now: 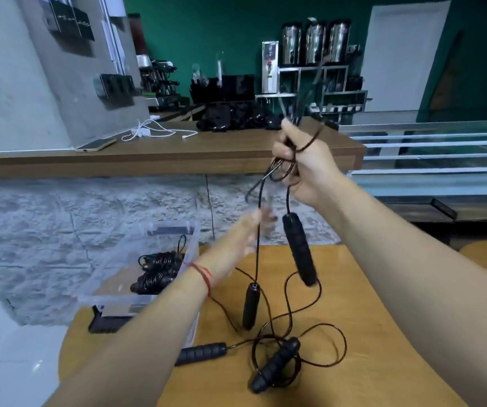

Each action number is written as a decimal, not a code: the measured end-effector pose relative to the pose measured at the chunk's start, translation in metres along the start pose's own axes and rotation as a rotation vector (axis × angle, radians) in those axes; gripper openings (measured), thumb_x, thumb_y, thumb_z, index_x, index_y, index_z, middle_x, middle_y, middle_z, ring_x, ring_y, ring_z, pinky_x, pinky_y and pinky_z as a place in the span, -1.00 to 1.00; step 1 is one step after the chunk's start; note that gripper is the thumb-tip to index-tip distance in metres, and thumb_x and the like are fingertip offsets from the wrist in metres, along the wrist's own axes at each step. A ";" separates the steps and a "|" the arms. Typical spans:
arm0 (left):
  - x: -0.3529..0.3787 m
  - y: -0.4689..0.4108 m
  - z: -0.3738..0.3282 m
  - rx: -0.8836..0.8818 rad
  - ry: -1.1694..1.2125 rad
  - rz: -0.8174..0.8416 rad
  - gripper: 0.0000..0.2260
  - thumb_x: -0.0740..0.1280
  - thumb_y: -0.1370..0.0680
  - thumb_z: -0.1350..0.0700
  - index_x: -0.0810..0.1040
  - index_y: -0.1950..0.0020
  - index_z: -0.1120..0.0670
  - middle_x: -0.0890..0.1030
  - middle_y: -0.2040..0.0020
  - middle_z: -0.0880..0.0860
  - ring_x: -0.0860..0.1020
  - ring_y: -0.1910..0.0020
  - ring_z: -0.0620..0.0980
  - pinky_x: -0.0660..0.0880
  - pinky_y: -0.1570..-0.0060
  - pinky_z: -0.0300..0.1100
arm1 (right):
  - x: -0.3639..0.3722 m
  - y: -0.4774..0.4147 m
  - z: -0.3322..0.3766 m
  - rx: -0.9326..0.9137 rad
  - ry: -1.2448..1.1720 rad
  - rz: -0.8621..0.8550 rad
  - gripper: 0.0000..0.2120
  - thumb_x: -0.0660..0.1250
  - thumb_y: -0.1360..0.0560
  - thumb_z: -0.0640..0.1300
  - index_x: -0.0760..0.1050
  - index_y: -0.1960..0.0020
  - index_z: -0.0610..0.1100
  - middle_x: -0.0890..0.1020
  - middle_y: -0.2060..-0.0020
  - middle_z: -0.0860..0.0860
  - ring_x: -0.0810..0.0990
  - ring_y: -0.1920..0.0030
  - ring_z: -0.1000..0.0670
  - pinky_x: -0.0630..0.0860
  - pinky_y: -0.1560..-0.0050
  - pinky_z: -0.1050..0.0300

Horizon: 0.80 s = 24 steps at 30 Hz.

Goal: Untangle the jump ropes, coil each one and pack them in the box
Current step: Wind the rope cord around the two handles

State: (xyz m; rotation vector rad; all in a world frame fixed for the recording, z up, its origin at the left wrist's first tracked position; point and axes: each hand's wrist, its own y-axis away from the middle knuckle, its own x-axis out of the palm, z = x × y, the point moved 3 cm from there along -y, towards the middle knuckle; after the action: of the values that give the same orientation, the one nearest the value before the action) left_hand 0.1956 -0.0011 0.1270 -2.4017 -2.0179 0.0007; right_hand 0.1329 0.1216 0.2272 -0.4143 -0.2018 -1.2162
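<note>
Tan wooden table (383, 333) holds a clear plastic box (190, 251) before a dark green wall (207, 30). Right hand (303, 168) grips thin black jump ropes (299, 251); the left hand (245, 233) is too blurred to tell.

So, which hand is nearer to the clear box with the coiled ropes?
Left. The left hand is just right of the clear box; the right hand is higher and farther right, gripping cords.

One wide-angle view from the person's head, facing forward and down; the round tan wooden tabletop (371, 365) lies close below; left hand (248, 233) and right hand (303, 168) sit mid-frame, arms outstretched.
</note>
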 end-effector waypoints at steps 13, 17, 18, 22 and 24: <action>-0.037 -0.028 0.065 0.065 -0.132 -0.334 -0.66 0.10 -0.78 -0.01 0.54 -0.02 0.15 0.68 0.26 0.07 0.64 0.20 0.04 0.65 -0.01 0.16 | -0.049 -0.009 0.032 -0.025 0.003 -0.086 -0.69 0.30 -0.68 0.13 0.41 0.19 0.04 0.39 0.40 0.12 0.20 0.54 0.14 0.06 0.59 0.27; -0.032 -0.043 0.029 0.098 0.306 -0.444 -0.70 0.14 -0.78 0.01 0.61 -0.07 0.10 0.67 -0.02 0.09 0.66 0.07 -0.01 0.68 0.07 0.10 | -0.062 -0.002 -0.016 0.155 0.258 -0.019 -0.75 0.31 -0.66 0.08 0.42 0.16 0.04 0.33 0.43 0.12 0.08 0.47 0.10 0.00 0.58 0.26; -0.032 -0.047 0.021 0.132 0.350 -0.449 -0.71 0.14 -0.78 0.01 0.62 -0.11 0.08 0.65 -0.12 0.08 0.65 -0.02 -0.02 0.66 -0.06 0.13 | -0.063 0.001 -0.030 0.190 0.303 -0.006 -0.77 0.30 -0.66 0.06 0.43 0.15 0.03 0.32 0.44 0.11 0.07 0.48 0.09 -0.01 0.57 0.25; -0.024 -0.055 -0.007 0.196 0.489 -0.345 -0.70 0.14 -0.77 0.02 0.52 -0.42 0.09 0.48 -0.48 0.11 0.46 -0.43 0.05 0.53 -0.20 -0.11 | -0.055 0.020 -0.082 0.249 0.490 0.074 -0.77 0.33 -0.65 0.14 0.50 -0.03 -0.02 0.36 0.43 0.09 0.11 0.41 0.04 0.02 0.51 0.23; -0.022 -0.060 -0.012 0.210 0.529 -0.350 -0.71 0.16 -0.77 0.05 0.53 -0.42 0.10 0.45 -0.54 0.13 0.39 -0.54 0.06 0.51 -0.29 -0.09 | -0.050 0.026 -0.092 0.234 0.554 0.071 -0.59 0.36 -0.58 0.31 0.50 -0.07 -0.05 0.40 0.39 0.07 0.22 0.40 0.04 0.05 0.47 0.21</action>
State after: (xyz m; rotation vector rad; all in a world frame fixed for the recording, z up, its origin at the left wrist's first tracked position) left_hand 0.1326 -0.0122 0.1388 -1.6695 -2.0130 -0.3611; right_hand 0.1341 0.1345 0.1200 0.1245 0.1460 -1.1776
